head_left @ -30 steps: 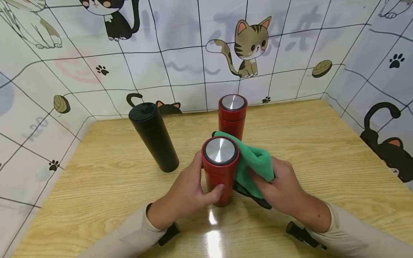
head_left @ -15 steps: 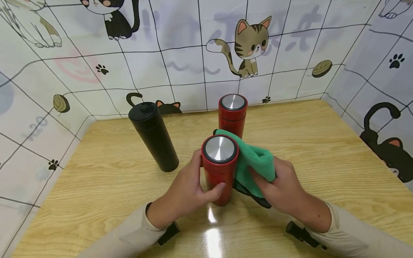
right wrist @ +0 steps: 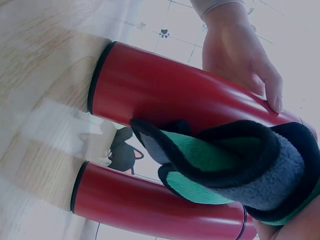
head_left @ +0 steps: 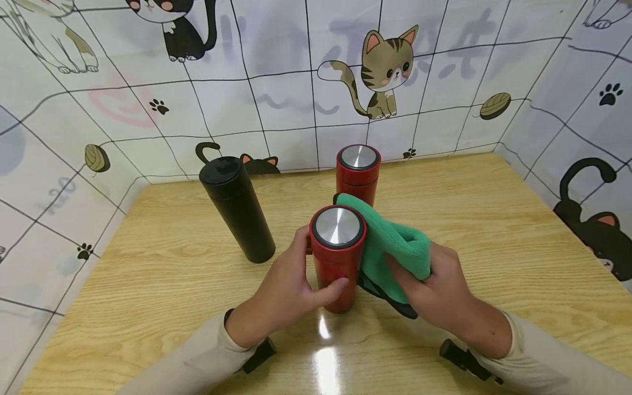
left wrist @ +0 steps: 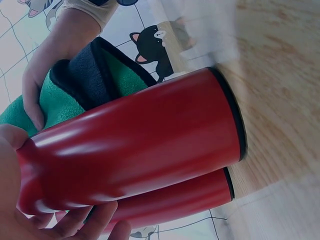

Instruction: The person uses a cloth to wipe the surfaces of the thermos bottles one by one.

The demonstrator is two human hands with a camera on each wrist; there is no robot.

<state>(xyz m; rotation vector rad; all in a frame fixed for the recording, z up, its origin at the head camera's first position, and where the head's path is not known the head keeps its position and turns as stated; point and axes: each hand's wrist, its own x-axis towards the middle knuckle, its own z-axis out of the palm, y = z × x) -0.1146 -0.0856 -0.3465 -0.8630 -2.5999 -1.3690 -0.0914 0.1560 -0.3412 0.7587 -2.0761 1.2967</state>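
Note:
A red thermos flask (head_left: 336,269) with a brushed-steel lid top stands in front of me, gripped by my left hand (head_left: 281,291), thumb across its front. In the left wrist view, the fingers (left wrist: 97,222) of that hand curl along the flask's (left wrist: 135,145) side. My right hand (head_left: 439,291) holds a bunched green cloth (head_left: 395,247) at the flask's right side. The cloth (right wrist: 200,155) has a grey underside and black edging in the right wrist view. Behind it, a second red thermos flask (head_left: 357,175) stands upright, its lower part hidden by the cloth and front flask.
A black flask (head_left: 237,208) stands on the wooden table (head_left: 163,285) to the left of the red pair. White cat-print sheeting (head_left: 276,99) rises behind the table and along both sides.
My right hand and the cloth have shifted slightly right, and the cloth's upper end has moved a little farther back along the flask. My left hand keeps its grip on the front flask.

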